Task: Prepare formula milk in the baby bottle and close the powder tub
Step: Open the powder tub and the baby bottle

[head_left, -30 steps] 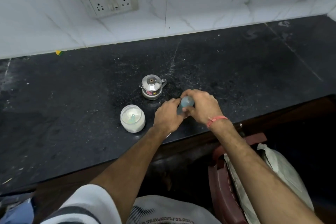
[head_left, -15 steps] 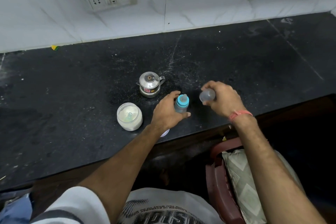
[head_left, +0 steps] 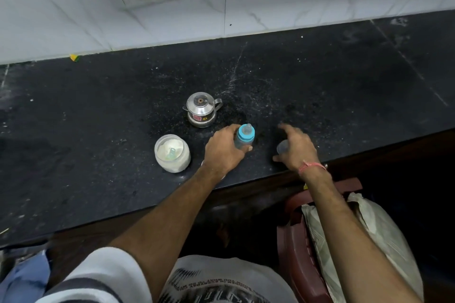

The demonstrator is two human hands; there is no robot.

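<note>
I see the baby bottle (head_left: 244,139) standing upright on the black bench (head_left: 98,110), its blue collar and teat uncovered. My left hand (head_left: 225,152) wraps the bottle's body — fingers curled closed around it. Just right of the bottle, my right hand (head_left: 296,149) hovers low over the bench with fingers spread loosely over the clear bottle cap (head_left: 282,147); whether they grip the cap I cannot tell. Left of the bottle stands the powder tub (head_left: 172,154), lid off, white powder and a pale scoop (head_left: 171,152) visible inside. Behind the bottle, toward the wall, sits a small steel pot (head_left: 202,109) — lidded, with a handle facing right.
</note>
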